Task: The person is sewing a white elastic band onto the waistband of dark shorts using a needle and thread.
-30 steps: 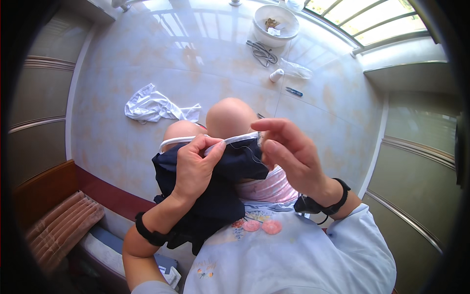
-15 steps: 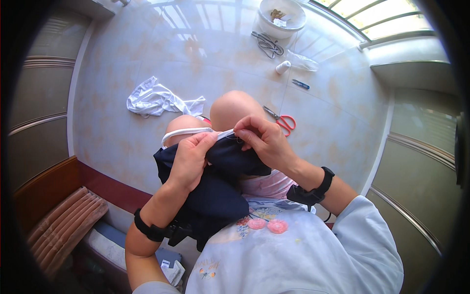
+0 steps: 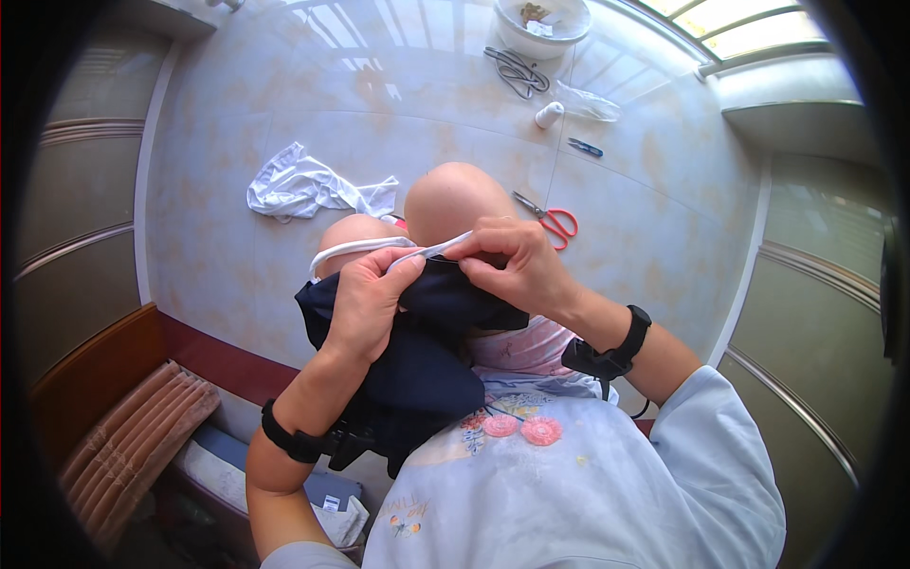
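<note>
Dark navy cloth (image 3: 408, 365) lies across my lap, with a narrow white fabric strip (image 3: 355, 249) along its upper edge. My left hand (image 3: 365, 299) is closed, pinching the strip and the cloth edge between thumb and fingers. Close beside it, my right hand (image 3: 517, 266) is closed too, its thumb and bent forefinger at the strip's right end. Whether a needle sits between those fingertips is too small to make out. Red-handled scissors (image 3: 559, 226) lie on the floor just beyond my right hand.
On the tiled floor ahead are a crumpled white cloth (image 3: 308, 185), a white thread spool (image 3: 549, 115), small blue thread snips (image 3: 586, 147), a coiled grey cord (image 3: 517, 73), a clear plastic bag (image 3: 588, 101) and a white basin (image 3: 545, 38). A ribbed brown cushion (image 3: 142, 446) is at left.
My right hand has turned slightly and its fingers have shifted up along the strip. The strip now tilts upward to the right; the loose thread seen below the right fingers no longer shows clearly.
</note>
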A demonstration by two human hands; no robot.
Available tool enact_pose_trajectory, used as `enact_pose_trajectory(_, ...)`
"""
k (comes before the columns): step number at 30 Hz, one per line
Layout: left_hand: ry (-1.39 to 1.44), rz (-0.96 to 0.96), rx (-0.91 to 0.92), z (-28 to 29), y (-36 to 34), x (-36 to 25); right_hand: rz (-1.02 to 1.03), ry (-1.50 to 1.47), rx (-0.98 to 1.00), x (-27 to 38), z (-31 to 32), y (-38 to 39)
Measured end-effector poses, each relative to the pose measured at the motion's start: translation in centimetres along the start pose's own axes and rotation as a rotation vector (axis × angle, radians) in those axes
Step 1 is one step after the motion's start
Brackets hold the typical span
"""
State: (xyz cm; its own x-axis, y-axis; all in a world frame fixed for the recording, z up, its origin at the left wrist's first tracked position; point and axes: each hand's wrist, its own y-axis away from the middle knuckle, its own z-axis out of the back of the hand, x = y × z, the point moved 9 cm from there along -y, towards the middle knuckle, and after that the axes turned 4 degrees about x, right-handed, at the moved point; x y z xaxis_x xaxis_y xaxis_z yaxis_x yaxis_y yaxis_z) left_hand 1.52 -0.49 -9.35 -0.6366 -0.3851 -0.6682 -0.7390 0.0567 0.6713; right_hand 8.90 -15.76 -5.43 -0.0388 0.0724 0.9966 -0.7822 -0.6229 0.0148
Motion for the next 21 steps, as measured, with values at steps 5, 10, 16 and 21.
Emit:
enact_pose_trajectory(5,-0.022,-0.005,-0.014,0.13,-0.1,0.01,0.004,0.034,0.019,0.04,-0.14,0.07)
enact_pose_trajectory(10,-0.015,-0.022,-0.012,-0.09,-0.03,-0.24,0.054,0.092,0.02,0.46,-0.19,0.04)
enact_pose_trajectory(16,-0.018,-0.025,-0.014,-0.1,0.03,-0.33,0.059,0.083,0.0,0.27,-0.29,0.06)
enact_pose_trajectory(21,-0.006,-0.031,-0.008,-0.11,0.02,-0.27,0.063,0.078,-0.006,0.15,-0.37,0.05)
